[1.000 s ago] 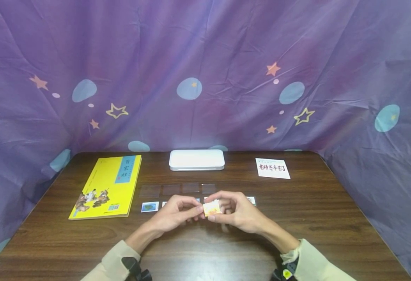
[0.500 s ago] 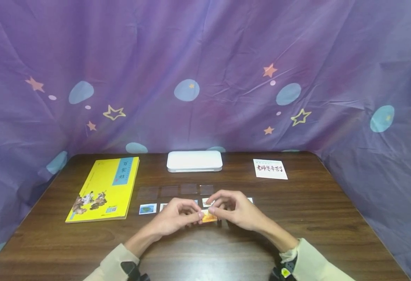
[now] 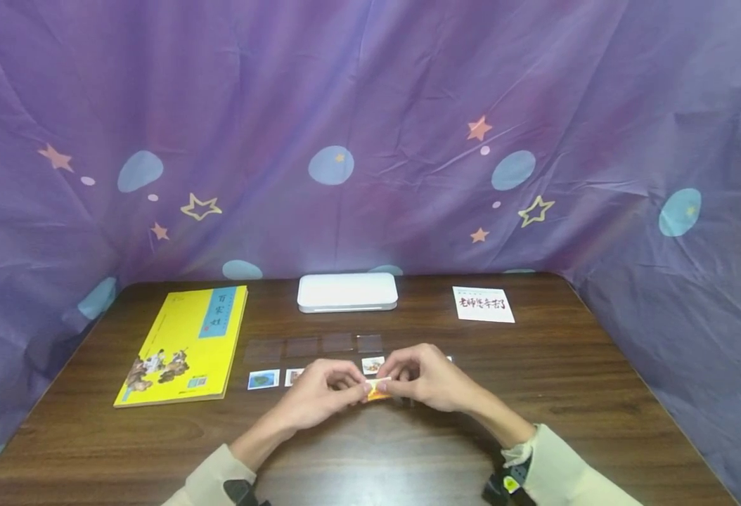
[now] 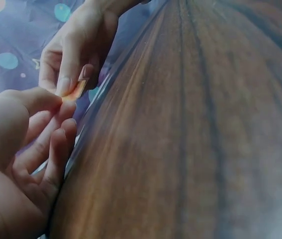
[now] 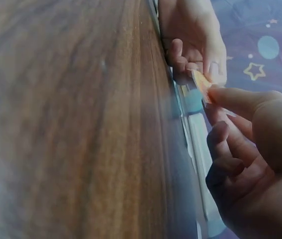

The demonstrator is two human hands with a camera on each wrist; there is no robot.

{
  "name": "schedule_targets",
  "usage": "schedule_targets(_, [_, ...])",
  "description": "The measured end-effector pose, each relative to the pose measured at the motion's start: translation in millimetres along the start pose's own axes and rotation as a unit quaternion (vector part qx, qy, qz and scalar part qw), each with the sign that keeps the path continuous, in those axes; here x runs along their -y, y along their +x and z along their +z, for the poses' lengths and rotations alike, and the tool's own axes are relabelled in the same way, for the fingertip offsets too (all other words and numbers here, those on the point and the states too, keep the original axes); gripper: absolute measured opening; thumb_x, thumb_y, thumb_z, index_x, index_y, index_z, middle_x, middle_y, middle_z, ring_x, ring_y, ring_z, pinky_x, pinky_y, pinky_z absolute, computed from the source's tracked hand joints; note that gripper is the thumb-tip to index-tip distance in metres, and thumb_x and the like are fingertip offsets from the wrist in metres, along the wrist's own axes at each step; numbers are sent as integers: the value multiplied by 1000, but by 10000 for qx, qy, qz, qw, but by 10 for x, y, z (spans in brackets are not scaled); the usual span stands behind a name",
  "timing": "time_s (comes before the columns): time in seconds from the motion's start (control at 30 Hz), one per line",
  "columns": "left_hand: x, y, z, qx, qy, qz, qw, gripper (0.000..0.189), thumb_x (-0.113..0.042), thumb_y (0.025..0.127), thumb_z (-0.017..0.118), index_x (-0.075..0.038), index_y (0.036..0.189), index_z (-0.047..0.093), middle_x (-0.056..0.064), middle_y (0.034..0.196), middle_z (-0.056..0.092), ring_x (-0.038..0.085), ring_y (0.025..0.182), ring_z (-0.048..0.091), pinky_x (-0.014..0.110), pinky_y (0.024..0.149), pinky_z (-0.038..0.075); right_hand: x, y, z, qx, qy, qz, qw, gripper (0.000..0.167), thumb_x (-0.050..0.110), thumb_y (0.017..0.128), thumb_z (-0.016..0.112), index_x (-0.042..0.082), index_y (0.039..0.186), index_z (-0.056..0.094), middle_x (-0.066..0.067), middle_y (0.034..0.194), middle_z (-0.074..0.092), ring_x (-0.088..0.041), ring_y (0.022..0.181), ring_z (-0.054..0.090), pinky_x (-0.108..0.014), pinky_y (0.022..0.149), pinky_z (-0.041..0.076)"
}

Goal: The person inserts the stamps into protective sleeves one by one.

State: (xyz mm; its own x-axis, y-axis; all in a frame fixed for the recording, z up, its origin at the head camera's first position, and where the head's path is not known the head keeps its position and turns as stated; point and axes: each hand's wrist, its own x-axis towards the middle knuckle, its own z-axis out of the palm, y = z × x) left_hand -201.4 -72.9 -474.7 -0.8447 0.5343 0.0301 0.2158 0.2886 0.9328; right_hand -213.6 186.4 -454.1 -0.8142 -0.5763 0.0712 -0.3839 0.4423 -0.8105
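Grip of left hand (image 3: 321, 396) and right hand (image 3: 432, 379) in a pinch on one small orange card (image 3: 379, 396).

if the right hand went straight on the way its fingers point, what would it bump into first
Probably the bare left hand, just beyond the small flat orange-and-white piece that it and the right hand pinch, though depth is hard to judge.
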Motion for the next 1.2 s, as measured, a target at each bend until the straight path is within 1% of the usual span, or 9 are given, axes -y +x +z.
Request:
schedule_targets(0.07, [-24,14,5,-53,12,-57,10000,15,-28,102,77,-14,101,80,4,95,82,15,80,73,25,69,62,-28,21,-23,-56,-152,30,9999,8,27,95,86,26,100,80,11,85,80,-10,64,67,-25,55,56])
schedule_targets(0.17, [-65,46,2,-140,1,-60,9999,14,-24,102,77,-10,104,80,6,95,83,16,78,75,27,65,63,-74,57,-92,-84,-197,78,9997,8,28,95,85,25,101,80,9,83,79,-13,65,70,-24,55,55])
schedule_targets(0.3, [-131,141,-14,-538,652,186,9962,11,-20,100,78,-12,107,81,3,96,84,12,78,75,25,66,62,-158,121,-242,-268,-122,215,9993,10,27,96,85,20,102,80,1,83,80,-20,67,71,-24,54,53])
schedule_targets(0.4, [-176,243,-13,-836,1651,387,9820,10,-19,98,81,-14,107,81,-1,98,82,11,83,71,26,75,59,-239,179,-359,-488,-139,400,9979,11,25,95,85,17,101,81,-2,83,80,-19,68,70,-24,55,51])
schedule_targets(0.5, [-217,328,2,-857,2397,419,9662,18,-19,95,84,-13,111,80,1,104,80,17,96,68,36,87,58,-317,238,-445,-617,-279,585,9960,13,26,94,86,16,101,81,1,85,80,-16,73,71,-24,60,52])
schedule_targets(0.6, [-248,373,27,-765,2845,225,9554,26,-23,94,86,-13,117,79,4,114,78,23,109,65,46,99,57,-368,273,-498,-611,-502,715,9943,15,28,93,87,17,102,81,4,85,80,-13,76,71,-26,65,53])
schedule_targets(0.73, [-255,384,58,-758,3140,59,9464,32,-27,94,86,-14,122,78,5,123,75,27,120,64,50,108,56,-395,258,-528,-506,-807,781,9924,16,28,91,89,19,100,80,7,82,79,-10,76,71,-28,70,55])
schedule_targets(0.93, [-242,373,68,-835,3150,93,9454,30,-26,95,85,-14,122,78,5,121,76,27,120,64,50,107,56,-367,201,-487,-393,-1065,586,9918,14,26,89,91,19,93,79,10,76,75,-8,67,67,-25,63,54])
schedule_targets(1.2, [-235,375,83,-917,2899,138,9525,29,-20,92,87,-12,119,78,4,109,77,27,112,64,48,101,57,-361,178,-441,-487,-1677,528,9832,19,32,87,93,24,89,76,12,72,65,-4,63,56,-22,60,46])
